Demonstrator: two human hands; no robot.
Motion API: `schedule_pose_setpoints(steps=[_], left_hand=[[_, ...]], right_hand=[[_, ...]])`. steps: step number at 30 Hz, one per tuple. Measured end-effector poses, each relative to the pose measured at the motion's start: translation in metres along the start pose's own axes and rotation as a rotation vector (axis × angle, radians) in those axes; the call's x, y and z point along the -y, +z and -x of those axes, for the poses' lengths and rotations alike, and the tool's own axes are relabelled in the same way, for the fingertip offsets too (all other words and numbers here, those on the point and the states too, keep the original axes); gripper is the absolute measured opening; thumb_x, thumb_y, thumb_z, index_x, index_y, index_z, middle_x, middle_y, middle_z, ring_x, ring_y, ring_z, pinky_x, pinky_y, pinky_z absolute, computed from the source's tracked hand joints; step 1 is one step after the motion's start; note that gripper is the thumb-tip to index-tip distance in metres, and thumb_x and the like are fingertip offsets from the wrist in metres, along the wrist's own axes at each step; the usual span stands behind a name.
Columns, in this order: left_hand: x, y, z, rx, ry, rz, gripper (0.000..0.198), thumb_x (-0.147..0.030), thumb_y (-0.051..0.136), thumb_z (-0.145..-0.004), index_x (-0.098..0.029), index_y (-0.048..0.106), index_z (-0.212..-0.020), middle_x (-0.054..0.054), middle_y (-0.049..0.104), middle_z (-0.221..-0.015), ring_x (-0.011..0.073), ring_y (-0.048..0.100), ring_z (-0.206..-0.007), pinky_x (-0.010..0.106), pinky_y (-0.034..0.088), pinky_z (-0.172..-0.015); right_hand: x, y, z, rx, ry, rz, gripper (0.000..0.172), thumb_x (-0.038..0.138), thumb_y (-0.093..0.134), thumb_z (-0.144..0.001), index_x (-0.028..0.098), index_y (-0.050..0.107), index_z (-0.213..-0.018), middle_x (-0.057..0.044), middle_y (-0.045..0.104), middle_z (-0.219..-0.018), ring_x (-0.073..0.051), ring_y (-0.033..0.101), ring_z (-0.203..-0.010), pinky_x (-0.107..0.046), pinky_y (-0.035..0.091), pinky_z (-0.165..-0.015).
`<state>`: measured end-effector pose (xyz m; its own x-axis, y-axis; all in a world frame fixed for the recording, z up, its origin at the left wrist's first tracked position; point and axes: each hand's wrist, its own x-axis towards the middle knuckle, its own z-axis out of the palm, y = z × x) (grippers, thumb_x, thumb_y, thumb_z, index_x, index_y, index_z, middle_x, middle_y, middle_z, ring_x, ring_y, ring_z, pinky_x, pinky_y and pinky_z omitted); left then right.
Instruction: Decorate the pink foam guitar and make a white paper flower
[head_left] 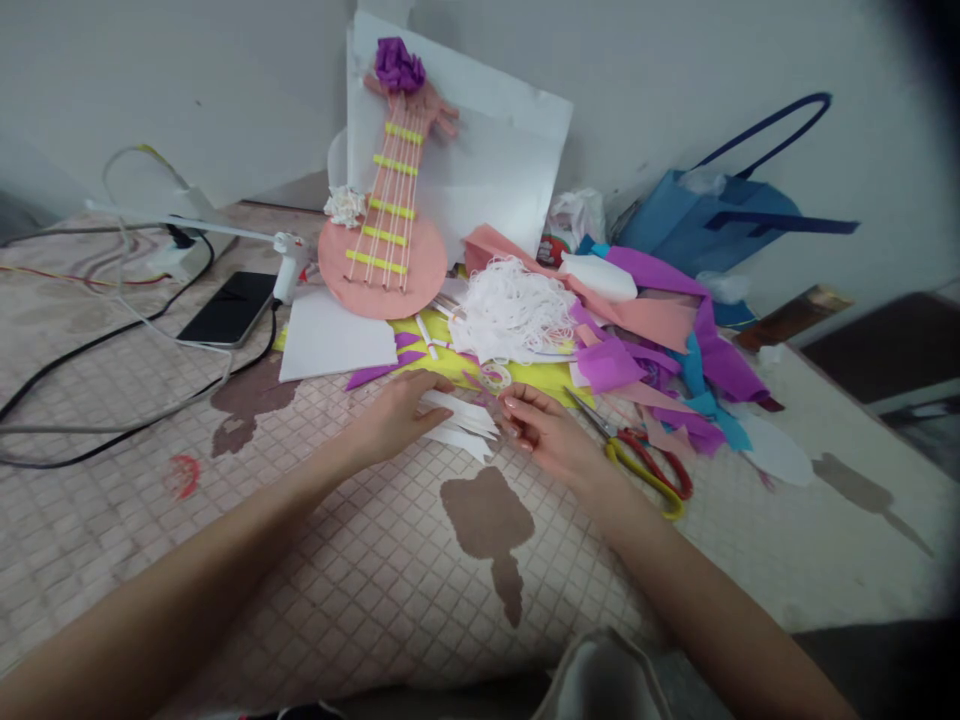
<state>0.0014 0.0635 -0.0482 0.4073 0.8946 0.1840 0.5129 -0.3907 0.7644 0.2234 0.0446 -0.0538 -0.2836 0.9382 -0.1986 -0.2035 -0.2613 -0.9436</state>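
Observation:
Several white paper strips (pixel 463 424) lie fanned out over the tablecloth, held at their left end by my left hand (pixel 405 412), thumb on top. Just past their right end, my right hand (pixel 546 432) has its fingers curled and pinched together; whatever may be in them is too small to make out. Behind the hands is a roll of clear tape (pixel 495 377) on yellow paper (pixel 536 379). Scissors (pixel 649 470) with red and yellow handles rest to the right of my right hand.
A pink paper guitar (pixel 382 265) leans on white board (pixel 487 130) at the back. White string (pixel 517 310) and purple paper scraps (pixel 611 362) are heaped beside it. A glue gun (pixel 289 268), a phone (pixel 229 308) and cables lie left. A blue bag (pixel 697 225) stands back right.

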Motion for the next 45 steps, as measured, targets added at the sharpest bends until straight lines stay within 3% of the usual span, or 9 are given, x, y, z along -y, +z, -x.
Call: schedule_pose_setpoints(steps=[5,12,17,22,28,33,38,42,45], left_hand=[[0.001,-0.002,0.0,-0.053,-0.016,-0.021,0.024,-0.022,0.056,-0.077,-0.02,0.059,-0.101,0.006,0.063,-0.104,0.0213,0.056,-0.098,0.034,0.039,-0.09],[0.005,-0.013,-0.001,-0.161,-0.026,-0.002,0.023,-0.02,0.057,-0.077,-0.019,0.06,-0.1,0.006,0.064,-0.102,0.0201,0.057,-0.095,0.031,0.041,-0.085],[-0.001,-0.017,0.006,-0.146,-0.026,-0.062,0.01,-0.022,0.055,-0.079,-0.019,0.063,-0.085,0.004,0.065,-0.086,0.0171,0.058,-0.08,0.027,0.041,-0.076],[-0.007,-0.017,0.014,-0.178,-0.081,0.034,0.012,-0.025,0.055,-0.08,-0.018,0.066,-0.082,0.003,0.066,-0.079,0.0155,0.057,-0.073,0.025,0.04,-0.067],[-0.017,-0.008,0.016,-0.103,-0.302,0.426,0.022,-0.035,0.063,-0.075,-0.014,0.063,-0.081,0.003,0.064,-0.071,0.0123,0.055,-0.063,0.022,0.04,-0.055],[-0.022,0.007,0.02,-0.186,-0.393,0.765,0.025,-0.037,0.065,-0.074,-0.015,0.055,-0.079,0.003,0.066,-0.078,0.0142,0.062,-0.077,0.023,0.044,-0.062],[-0.017,0.008,0.02,-0.191,-0.425,0.872,0.018,-0.03,0.064,-0.075,-0.015,0.053,-0.075,0.001,0.066,-0.075,0.0108,0.062,-0.073,0.023,0.045,-0.067],[-0.016,0.004,0.019,-0.141,-0.357,0.817,0.017,-0.03,0.063,-0.077,-0.015,0.054,-0.077,0.001,0.066,-0.076,0.0109,0.061,-0.073,0.025,0.046,-0.069],[-0.016,0.004,0.02,-0.105,-0.32,0.755,0.017,-0.03,0.061,-0.078,-0.015,0.055,-0.077,0.0,0.065,-0.075,0.0093,0.059,-0.071,0.023,0.044,-0.066]], right_hand=[[0.001,-0.001,-0.002,-0.067,-0.107,0.211,0.017,0.035,0.059,-0.077,0.021,0.055,-0.085,0.007,0.039,-0.056,-0.007,0.034,-0.048,-0.02,0.022,-0.043],[0.017,0.006,-0.018,-0.015,-0.463,0.933,0.006,0.024,0.052,-0.081,0.021,0.057,-0.079,0.001,0.054,-0.07,-0.012,0.047,-0.062,-0.026,0.035,-0.06],[0.013,0.013,-0.03,0.014,-0.486,1.329,0.006,0.015,0.053,-0.076,0.02,0.057,-0.078,-0.003,0.057,-0.086,-0.015,0.052,-0.074,-0.027,0.036,-0.066],[0.007,0.012,-0.033,-0.043,-0.504,1.413,0.009,0.012,0.05,-0.076,0.02,0.053,-0.073,-0.004,0.056,-0.082,-0.018,0.053,-0.079,-0.029,0.039,-0.067],[0.008,0.026,-0.016,-0.243,-0.784,1.379,0.008,0.014,0.046,-0.083,0.021,0.05,-0.084,-0.005,0.058,-0.084,-0.019,0.054,-0.081,-0.031,0.042,-0.072],[-0.001,0.045,-0.002,-0.185,-0.961,1.448,0.012,0.012,0.043,-0.087,0.019,0.052,-0.083,-0.007,0.059,-0.084,-0.02,0.054,-0.085,-0.032,0.044,-0.077],[-0.004,0.047,-0.003,-0.068,-0.869,1.122,0.006,0.017,0.052,-0.084,0.021,0.051,-0.089,-0.005,0.057,-0.091,-0.017,0.054,-0.089,-0.03,0.046,-0.077],[0.0,0.044,-0.002,-0.049,-0.522,0.771,0.018,0.032,0.055,-0.083,0.02,0.05,-0.096,-0.002,0.056,-0.087,-0.012,0.051,-0.068,-0.024,0.043,-0.058],[0.003,0.044,0.0,0.048,-0.31,0.631,0.017,0.035,0.051,-0.085,0.018,0.052,-0.079,0.002,0.049,-0.068,-0.009,0.044,-0.058,-0.021,0.037,-0.051]])
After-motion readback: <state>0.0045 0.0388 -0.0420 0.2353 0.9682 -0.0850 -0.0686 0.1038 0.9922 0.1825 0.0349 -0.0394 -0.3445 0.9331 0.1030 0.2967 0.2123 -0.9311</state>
